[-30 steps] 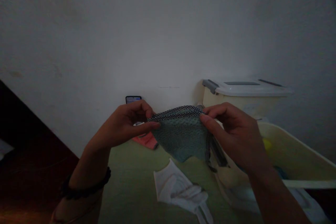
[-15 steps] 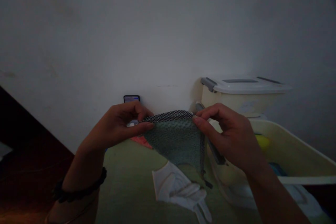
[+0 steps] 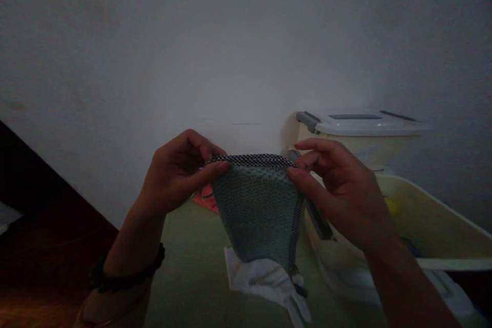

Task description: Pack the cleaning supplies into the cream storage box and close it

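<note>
You held the green cloth [image 3: 257,215] up in front of you, above the bench [image 3: 184,271], stretched out between your two hands. Its black-and-white checked band [image 3: 257,160] ran nearly level along the top, and more of the same edging ran down its right side to a small dark end at the lower right corner. Your left hand [image 3: 177,174] had the top left corner pinched between thumb and fingers. Your right hand [image 3: 342,189] pinched the top right corner in the same way, thumb on the near face, with another finger lifted clear of the cloth.

The cloth's lower edge hung in front of a white glove [image 3: 261,282] lying on the bench; you could not tell whether they touched. Beyond your left hand lay a pink cloth [image 3: 205,201], partly hidden. A dark bracelet [image 3: 126,277] circled your left wrist.

To the right stood an open cream box [image 3: 434,215], with something yellow [image 3: 391,206] inside. Farther back, a second box [image 3: 338,146] carried a white lid [image 3: 353,127] near the wall [image 3: 246,51].
</note>
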